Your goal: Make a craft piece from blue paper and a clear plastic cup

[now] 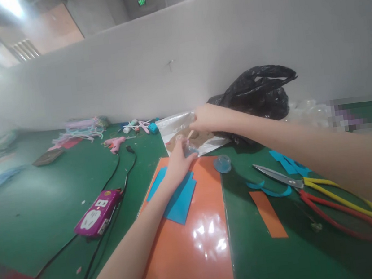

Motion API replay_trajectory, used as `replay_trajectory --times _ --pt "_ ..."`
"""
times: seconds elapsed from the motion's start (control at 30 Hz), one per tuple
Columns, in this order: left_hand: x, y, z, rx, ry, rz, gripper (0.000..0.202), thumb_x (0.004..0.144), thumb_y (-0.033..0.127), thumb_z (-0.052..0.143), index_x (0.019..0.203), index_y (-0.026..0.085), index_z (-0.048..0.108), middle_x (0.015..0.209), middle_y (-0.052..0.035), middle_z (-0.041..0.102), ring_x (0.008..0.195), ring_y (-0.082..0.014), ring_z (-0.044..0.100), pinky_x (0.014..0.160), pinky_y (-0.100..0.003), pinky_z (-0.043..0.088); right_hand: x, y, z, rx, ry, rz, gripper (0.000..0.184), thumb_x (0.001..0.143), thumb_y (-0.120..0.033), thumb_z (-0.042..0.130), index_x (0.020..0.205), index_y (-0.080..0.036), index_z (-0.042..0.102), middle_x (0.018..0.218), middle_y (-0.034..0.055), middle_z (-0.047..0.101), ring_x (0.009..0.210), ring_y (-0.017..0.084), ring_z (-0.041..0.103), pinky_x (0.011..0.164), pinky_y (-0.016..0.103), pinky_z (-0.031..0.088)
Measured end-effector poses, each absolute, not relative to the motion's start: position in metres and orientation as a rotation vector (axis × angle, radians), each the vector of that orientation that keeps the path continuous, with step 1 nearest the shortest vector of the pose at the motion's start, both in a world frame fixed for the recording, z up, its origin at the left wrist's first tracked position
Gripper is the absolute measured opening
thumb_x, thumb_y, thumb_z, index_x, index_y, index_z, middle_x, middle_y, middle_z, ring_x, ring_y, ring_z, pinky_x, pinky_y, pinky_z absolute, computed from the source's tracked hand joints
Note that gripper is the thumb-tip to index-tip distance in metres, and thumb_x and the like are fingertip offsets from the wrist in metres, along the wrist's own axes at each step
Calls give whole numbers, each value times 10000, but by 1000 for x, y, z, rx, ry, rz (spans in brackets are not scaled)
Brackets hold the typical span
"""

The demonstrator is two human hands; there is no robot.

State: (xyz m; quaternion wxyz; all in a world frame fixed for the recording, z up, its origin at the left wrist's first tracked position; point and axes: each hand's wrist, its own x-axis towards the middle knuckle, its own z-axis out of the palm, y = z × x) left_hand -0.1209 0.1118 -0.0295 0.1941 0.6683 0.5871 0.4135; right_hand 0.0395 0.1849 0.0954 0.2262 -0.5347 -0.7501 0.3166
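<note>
The left hand sits above an orange plastic sheet, its fingers curled and pinching a small translucent blue object, whose long axis is too hidden to tell. A short wooden stick tilts up and to the right just beyond it. The right hand lies across a silver foil packet with a brown patch, its fingers pressed together on the packet; whether they pinch it, I cannot tell. The packet rests at the far edge of the sheet on the green bench, against a black plastic bag. Blue foam pieces lie on the sheet, and a round blue disc sits just beside it. Further right are scissors with red and yellow handles; to the left, a pink glue gun lies on the bench.
</note>
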Motion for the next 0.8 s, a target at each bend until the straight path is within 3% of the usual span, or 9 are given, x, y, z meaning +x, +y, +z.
replay_trajectory --times 0.17,0.37,0.43,0.5,0.6,0.8 --pt "-124 110 -28 1898 1658 1156 417 811 196 722 1186 224 541 1289 -104 705 1217 -283 675 1072 -442 493 56 177 79 -1591 -2151 684 287 847 -115 775 610 -193 633 406 -8 470 581 204 633 550 264 391" --pt "-124 110 -28 1950 1625 1164 400 824 166 690 1193 220 545 1271 -94 694 1176 -262 668 1048 -419 498 70 185 45 -1712 -2089 747 296 910 -137 723 625 -187 658 429 13 508 537 222 638 525 292 447" --pt "-125 111 -28 1956 1627 1157 399 824 165 693 1192 211 545 1246 -97 697 1160 -261 669 1031 -412 503 68 187 36 -1726 -2033 839 226 927 -166 736 704 -160 702 538 58 610 636 234 688 594 306 517" --pt "-125 113 -29 1963 1640 1138 412 822 173 707 1202 193 548 1227 -110 696 1148 -265 671 1019 -408 504 64 187 31 -1736 -1961 960 128 969 -255 737 927 -135 753 837 109 747 812 237 731 733 341 593" --pt "-125 115 -29 1982 1657 1108 442 815 181 723 1222 178 551 1231 -122 691 1140 -266 673 1021 -409 499 59 186 27 -1744 -1824 1135 342 1021 -382 694 1299 -184 676 1317 111 695 1078 246 712 918 447 616" --pt "-124 115 -27 2081 1643 1079 411 835 203 708 1215 201 550 1310 -118 672 1179 -254 653 1062 -405 473 60 182 23 -1738 -1596 1347 404 1013 -383 706 1359 -185 642 1368 113 668 1133 268 699 942 486 610"
